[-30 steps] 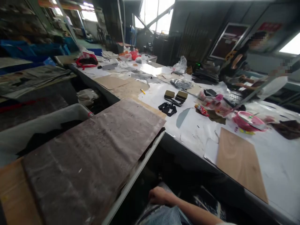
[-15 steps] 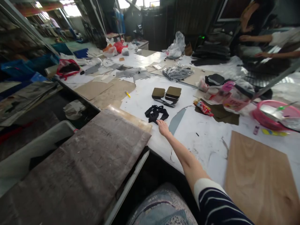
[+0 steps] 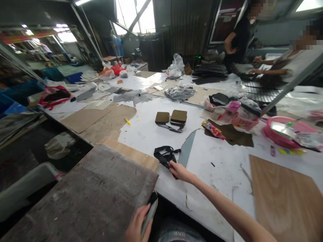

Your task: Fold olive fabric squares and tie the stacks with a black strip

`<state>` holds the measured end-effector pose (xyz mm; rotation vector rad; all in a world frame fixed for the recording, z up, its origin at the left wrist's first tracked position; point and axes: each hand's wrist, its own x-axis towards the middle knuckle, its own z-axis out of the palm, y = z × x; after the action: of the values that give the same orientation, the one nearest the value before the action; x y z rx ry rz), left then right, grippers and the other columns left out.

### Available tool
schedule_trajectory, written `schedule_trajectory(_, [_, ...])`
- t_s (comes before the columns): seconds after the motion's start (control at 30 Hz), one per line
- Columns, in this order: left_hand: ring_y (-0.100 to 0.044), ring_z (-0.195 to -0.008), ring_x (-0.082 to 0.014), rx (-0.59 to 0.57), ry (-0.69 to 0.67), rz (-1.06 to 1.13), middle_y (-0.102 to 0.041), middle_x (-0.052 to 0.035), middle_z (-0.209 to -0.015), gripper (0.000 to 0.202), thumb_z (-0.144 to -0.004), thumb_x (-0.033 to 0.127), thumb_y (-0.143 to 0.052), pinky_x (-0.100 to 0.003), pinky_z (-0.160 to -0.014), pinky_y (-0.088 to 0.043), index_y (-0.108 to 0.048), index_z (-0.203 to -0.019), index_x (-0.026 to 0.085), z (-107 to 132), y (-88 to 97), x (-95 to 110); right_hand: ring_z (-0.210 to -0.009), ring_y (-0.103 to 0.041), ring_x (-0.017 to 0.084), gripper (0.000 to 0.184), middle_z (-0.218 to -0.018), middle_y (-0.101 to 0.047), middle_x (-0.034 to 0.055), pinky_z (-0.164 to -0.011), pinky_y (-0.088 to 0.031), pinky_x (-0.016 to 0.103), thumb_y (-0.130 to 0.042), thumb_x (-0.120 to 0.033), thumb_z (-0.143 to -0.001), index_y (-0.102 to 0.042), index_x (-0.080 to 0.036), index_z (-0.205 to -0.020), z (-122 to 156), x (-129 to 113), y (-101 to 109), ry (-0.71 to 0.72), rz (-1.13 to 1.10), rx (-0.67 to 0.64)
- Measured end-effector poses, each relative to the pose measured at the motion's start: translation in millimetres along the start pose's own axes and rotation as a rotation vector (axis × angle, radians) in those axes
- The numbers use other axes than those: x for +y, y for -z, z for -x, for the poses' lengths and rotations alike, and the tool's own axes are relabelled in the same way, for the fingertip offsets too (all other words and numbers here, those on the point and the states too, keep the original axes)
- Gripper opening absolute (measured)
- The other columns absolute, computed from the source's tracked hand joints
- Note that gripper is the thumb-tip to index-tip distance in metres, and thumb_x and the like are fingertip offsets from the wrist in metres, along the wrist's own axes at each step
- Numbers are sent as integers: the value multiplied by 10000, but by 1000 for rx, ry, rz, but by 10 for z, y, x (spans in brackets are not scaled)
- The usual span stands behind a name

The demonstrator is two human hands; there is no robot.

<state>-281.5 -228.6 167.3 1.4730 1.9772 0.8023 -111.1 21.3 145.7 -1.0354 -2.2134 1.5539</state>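
Observation:
My right hand (image 3: 179, 171) reaches across the white table (image 3: 222, 168) and is closed on a bundle of black straps (image 3: 165, 155) lying near the table's front edge. My left hand (image 3: 137, 225) is at the bottom, with its fingers wrapped round the corner edge of a grey tray-like board (image 3: 151, 210) under a sheet of brown-grey material (image 3: 91, 198). Beyond the straps lie two olive-brown pads (image 3: 172, 117) and a grey curved cut piece (image 3: 186, 149).
A plywood board (image 3: 282, 195) lies at the right, and a pink basin (image 3: 290, 132) and packets beyond it. Cardboard sheets (image 3: 101, 117) cover the left of the table. Two other people (image 3: 252, 43) work at the far right. A gap with a white bag (image 3: 59, 148) opens on the left.
My right hand has closed on the black straps and drawn them toward me. My left hand has come into view and gripped the board's corner. The camera moved closer and lower.

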Motion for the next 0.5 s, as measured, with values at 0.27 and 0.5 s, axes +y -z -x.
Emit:
schedule_trajectory(0.27, [-634,-832,-209,-642,-163,487,-690,-62,-912,336,-778,326,-679,-300,-743,-501,-670,-1072,163,-1622,-564,706,-423,-454,70,293,-490,-472,-92,-482,-410,195,-534,-491,-897,-481,-203,-889,972,-390,421,-222,-592,37])
schedule_trajectory(0.5, [-464,-523,-79,-623,62,641,-575,20,-608,198,-768,333,-709,-170,-489,-330,-658,-780,142,-2017,-104,444,-549,-465,80,475,-746,-544,-31,-426,-346,172,-740,-376,-684,-594,-228,-1111,1854,8,1397,-446,-288,16])
